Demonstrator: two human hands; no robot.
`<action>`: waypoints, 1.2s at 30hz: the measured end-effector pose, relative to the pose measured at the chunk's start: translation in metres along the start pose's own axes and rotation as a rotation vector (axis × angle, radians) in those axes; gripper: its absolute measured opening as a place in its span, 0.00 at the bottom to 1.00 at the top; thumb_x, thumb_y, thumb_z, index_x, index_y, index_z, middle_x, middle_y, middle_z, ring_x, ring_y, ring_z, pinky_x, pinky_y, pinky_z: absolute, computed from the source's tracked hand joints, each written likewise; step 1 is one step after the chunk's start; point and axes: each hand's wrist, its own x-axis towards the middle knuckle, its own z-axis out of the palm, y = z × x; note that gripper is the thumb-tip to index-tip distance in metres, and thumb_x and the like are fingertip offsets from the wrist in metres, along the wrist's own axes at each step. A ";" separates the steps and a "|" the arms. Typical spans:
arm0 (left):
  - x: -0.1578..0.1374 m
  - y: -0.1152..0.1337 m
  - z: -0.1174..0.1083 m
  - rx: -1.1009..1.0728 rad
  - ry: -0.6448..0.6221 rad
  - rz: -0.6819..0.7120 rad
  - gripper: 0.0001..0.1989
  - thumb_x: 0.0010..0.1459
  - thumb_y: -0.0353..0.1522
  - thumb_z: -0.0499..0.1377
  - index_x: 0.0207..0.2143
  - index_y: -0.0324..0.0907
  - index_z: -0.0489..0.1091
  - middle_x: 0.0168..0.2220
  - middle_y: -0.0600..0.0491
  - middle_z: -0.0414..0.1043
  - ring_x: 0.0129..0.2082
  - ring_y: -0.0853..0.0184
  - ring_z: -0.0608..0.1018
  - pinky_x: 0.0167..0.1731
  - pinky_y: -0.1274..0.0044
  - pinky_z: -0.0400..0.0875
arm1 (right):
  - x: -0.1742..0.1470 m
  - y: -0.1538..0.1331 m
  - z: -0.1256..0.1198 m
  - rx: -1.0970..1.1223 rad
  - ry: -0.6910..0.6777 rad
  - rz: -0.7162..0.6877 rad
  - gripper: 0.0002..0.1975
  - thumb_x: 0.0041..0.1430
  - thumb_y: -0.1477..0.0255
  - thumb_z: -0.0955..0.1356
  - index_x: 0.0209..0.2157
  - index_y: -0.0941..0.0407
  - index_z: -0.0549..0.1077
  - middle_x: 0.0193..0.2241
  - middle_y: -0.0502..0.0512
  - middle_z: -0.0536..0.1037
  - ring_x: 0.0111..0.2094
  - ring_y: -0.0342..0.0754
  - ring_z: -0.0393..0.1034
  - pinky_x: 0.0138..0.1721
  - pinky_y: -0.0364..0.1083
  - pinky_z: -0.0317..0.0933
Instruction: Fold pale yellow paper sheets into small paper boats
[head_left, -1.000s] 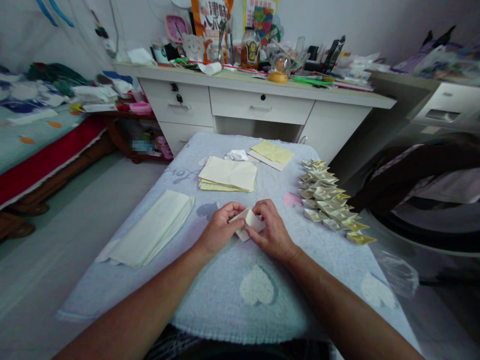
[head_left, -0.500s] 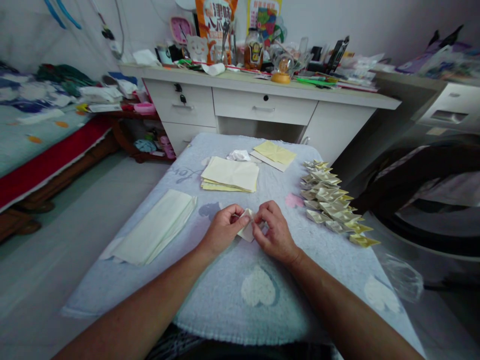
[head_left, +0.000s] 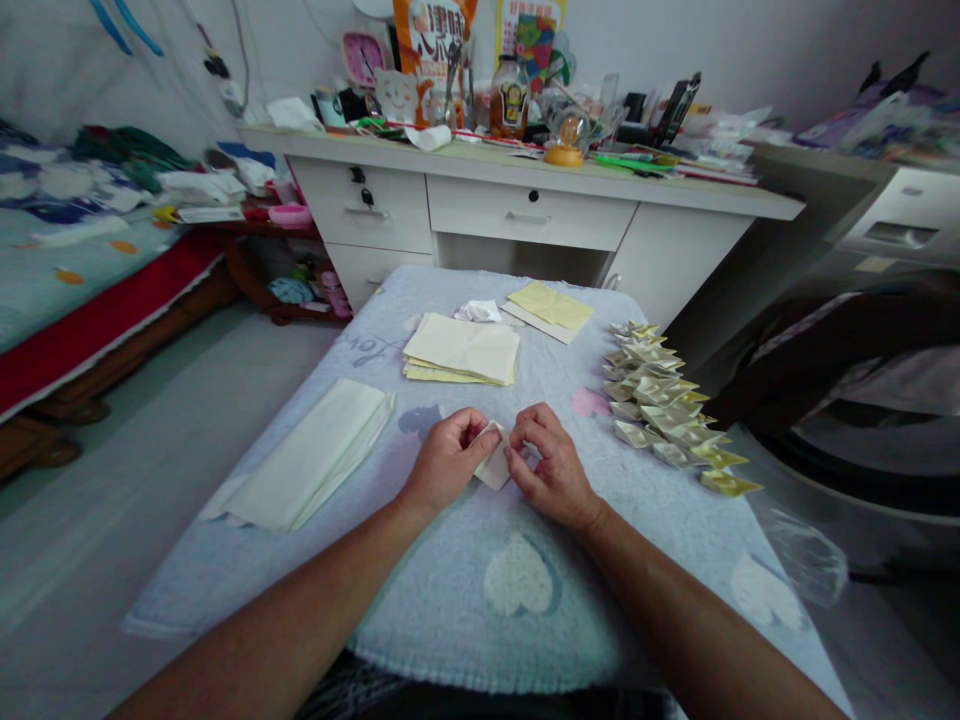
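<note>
A small folded piece of paper is pinched between my two hands above the cloth-covered table. My left hand grips its left and upper edge with thumb and fingers. On the other side, my right hand has thumb and forefinger closed at the paper's right edge; part of the fold is hidden by the fingers. Beyond my hands lies a stack of cream and yellow paper sheets. Several folded paper boats stand in rows to the right. Left of my hands rests a pile of long folded pale paper.
A crumpled white tissue and creased yellow sheets lie at the table's far end. Behind stands a white desk crowded with jars and packets. A bed is at the left, a washing machine at the right.
Both hands keep nearly the same place. The small folded paper has shifted slightly, with its lower corner a little nearer to me.
</note>
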 end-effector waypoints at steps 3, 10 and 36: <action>-0.001 0.003 0.001 0.086 0.032 0.029 0.10 0.54 0.36 0.59 0.24 0.40 0.63 0.20 0.60 0.60 0.21 0.74 0.64 0.22 0.81 0.57 | 0.000 0.000 0.001 -0.010 -0.017 -0.007 0.05 0.54 0.79 0.64 0.30 0.55 0.65 0.33 0.53 0.63 0.37 0.47 0.61 0.38 0.47 0.59; 0.000 0.000 0.001 0.080 0.018 0.029 0.09 0.52 0.35 0.59 0.25 0.40 0.63 0.21 0.60 0.61 0.22 0.74 0.65 0.23 0.82 0.58 | 0.000 -0.001 0.003 -0.057 -0.039 -0.056 0.06 0.53 0.80 0.65 0.30 0.55 0.66 0.33 0.53 0.64 0.37 0.48 0.61 0.38 0.48 0.60; -0.002 0.001 -0.002 0.162 -0.005 0.144 0.08 0.58 0.34 0.58 0.28 0.39 0.68 0.25 0.57 0.68 0.27 0.71 0.70 0.29 0.81 0.63 | 0.001 0.004 -0.002 0.106 0.041 0.123 0.04 0.60 0.72 0.65 0.37 0.54 0.65 0.33 0.51 0.65 0.33 0.45 0.61 0.35 0.46 0.59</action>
